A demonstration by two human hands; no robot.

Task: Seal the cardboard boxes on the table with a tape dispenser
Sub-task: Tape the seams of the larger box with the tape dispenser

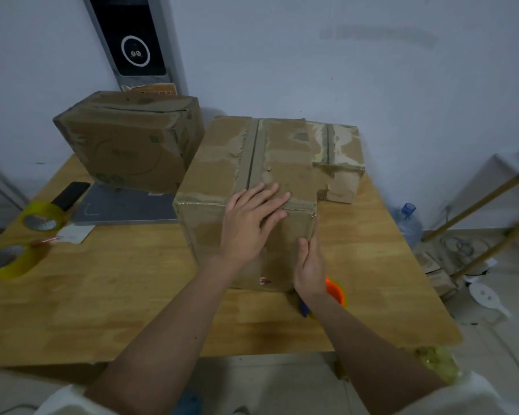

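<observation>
- Left hand [249, 223], fingers spread flat, presses the near top edge of the large worn brown cardboard box [222, 163].
- Right hand [309, 265], fingers straight, lies against its front right corner.
- Bare wooden table [102, 295] lies open left of the box.

head view | looks forward-down | close over table [102, 295]

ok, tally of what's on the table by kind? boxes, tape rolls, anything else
Cardboard boxes: 3 (left, middle, right)
Tape rolls: 2 (far, near)
Tape dispenser: 1, orange, mostly hidden behind the right hand
Phone: 1
Grey flat slab: 1
Total: 8
</observation>
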